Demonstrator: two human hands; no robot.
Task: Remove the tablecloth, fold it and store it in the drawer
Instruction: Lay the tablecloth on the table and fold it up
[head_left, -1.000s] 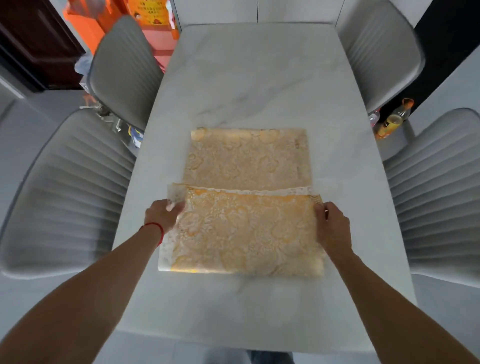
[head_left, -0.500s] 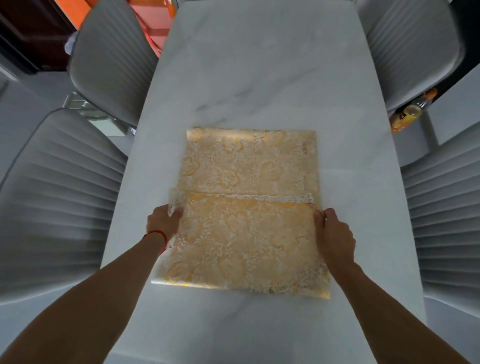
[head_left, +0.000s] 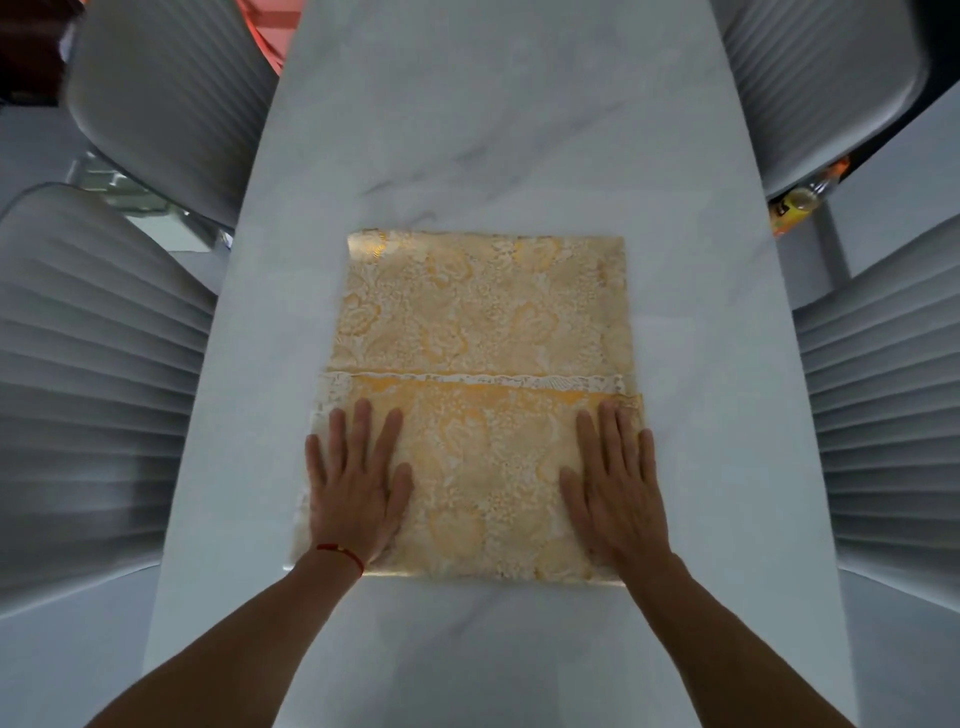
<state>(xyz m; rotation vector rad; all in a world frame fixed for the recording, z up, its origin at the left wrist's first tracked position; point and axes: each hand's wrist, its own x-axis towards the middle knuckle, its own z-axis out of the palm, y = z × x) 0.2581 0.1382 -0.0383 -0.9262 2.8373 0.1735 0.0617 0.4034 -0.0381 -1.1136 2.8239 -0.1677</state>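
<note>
Folded tablecloth (head_left: 483, 364) on marble table (head_left: 493, 130), both hands flat on it.

The gold floral cloth lies folded, its lace-edged near flap overlapping the far half. Left hand (head_left: 356, 486), red string (head_left: 340, 552) at the wrist, and right hand (head_left: 613, 488) press palms down, fingers spread, on the near flap's outer edges. Grey ribbed chairs (head_left: 98, 384) flank the table; a bottle (head_left: 795, 205) stands at right.

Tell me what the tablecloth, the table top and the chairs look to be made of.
Tablecloth: probably vinyl or coated lace, gold with white floral pattern; it glints and lies stiffly flat, scalloped lace edge showing.
Table top: marble or marble-look slab, pale with grey veins, matt sheen.
Chairs: grey upholstery with channel ribs, likely faux leather; smooth, soft gloss.
</note>
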